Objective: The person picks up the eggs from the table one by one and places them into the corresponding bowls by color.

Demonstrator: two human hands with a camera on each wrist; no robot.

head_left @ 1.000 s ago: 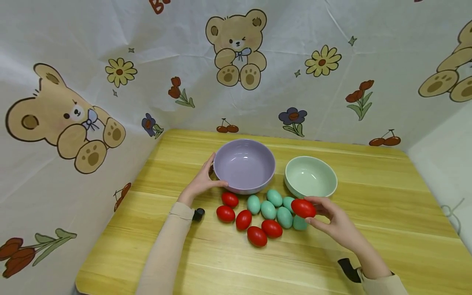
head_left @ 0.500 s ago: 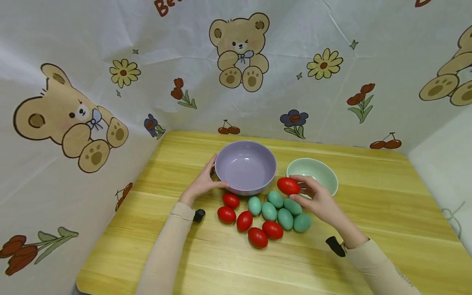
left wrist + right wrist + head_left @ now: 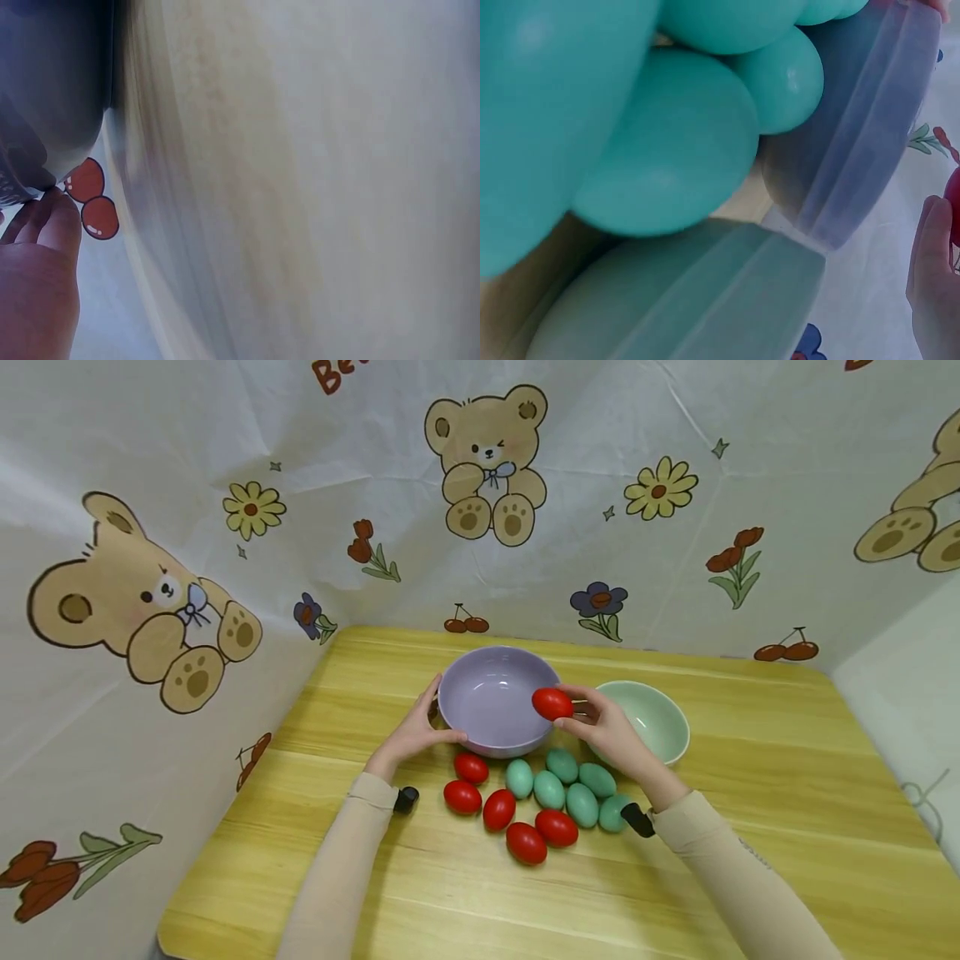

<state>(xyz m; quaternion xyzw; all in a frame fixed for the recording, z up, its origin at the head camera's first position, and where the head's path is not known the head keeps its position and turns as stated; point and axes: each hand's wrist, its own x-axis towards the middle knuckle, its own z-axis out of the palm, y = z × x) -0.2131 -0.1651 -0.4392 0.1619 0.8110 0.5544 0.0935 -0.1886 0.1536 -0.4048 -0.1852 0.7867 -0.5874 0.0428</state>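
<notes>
Aloft at the right rim of a purple bowl (image 3: 495, 702), a smooth red egg (image 3: 552, 704) is pinched between the thumb and fingertips of a right hand (image 3: 609, 731), the fingers parted only by the egg's width. The left hand (image 3: 412, 735) spreads its thumb and extended fingers wide against the bowl's outer wall. Beyond the egg's left end, the bowl's round interior gives it wide room; a narrow gap separates this bowl from a smaller pale green bowl (image 3: 652, 718), whose left rim the right hand partly hides. Near the purple bowl's front edge are five more red eggs (image 3: 499, 810) and six green eggs (image 3: 549, 790), making twelve eggs in all, some lying too close to tell whether they touch. All are smooth ovals with a soft sheen; both bowls are glossy, their material uncertain. In front of the eggs, a broad stretch of yellow wood-grain table (image 3: 450, 910) runs toward the near side, with another to the right of the green bowl. Along its back edge hangs a creased, shiny white sheet (image 3: 585, 410) printed with bears, flowers and cherries.
</notes>
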